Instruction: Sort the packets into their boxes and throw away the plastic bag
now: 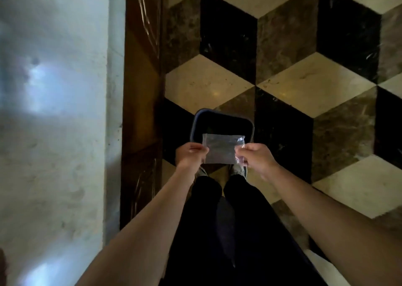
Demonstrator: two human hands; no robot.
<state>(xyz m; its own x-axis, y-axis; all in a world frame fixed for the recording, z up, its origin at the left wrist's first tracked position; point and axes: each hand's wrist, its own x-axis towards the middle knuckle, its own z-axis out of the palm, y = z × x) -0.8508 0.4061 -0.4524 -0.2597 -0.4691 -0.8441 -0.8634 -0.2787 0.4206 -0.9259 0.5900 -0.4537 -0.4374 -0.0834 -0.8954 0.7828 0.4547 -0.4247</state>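
Observation:
A clear plastic bag (220, 148) is stretched flat between both hands, straight below me. My left hand (190, 156) pinches its left edge and my right hand (255, 156) pinches its crumpled right edge. Under the bag, on the floor in front of my feet, stands a dark blue rectangular bin (224, 120) with an open top; the bag covers its near part. No packets or boxes are in view.
The floor (282, 79) has a cube pattern of cream, brown and black tiles. A dark wooden strip (141, 90) runs along the left, beside a pale wall (54, 111). My dark trousers and shoes (239, 170) show under the hands.

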